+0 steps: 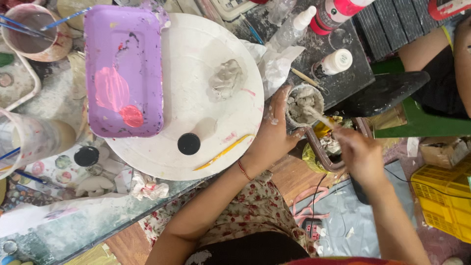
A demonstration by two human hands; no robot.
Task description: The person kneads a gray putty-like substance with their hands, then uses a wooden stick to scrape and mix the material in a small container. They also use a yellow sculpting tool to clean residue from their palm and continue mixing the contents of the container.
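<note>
My left hand point(271, 131) grips a small round cup point(304, 104) filled with grey clay or paste at the right rim of a white round board point(196, 44). My right hand point(359, 154) holds a thin stick point(319, 117) whose tip dips into the cup's grey mass. A lump of grey clay point(226, 78) sits on the board. A purple tray point(123, 71) smeared with pink paint lies over the board's left part. A black cap point(189, 144) and a yellow tool point(223, 152) rest on the board's near edge.
White squeeze bottles point(292, 29) and a red-capped bottle point(336, 13) stand beyond the cup. A cup with brushes point(30, 32) sits far left, a clear cup point(27, 140) at left. A yellow crate point(441, 196) lies at right. Another person's arm point(431, 49) shows at upper right.
</note>
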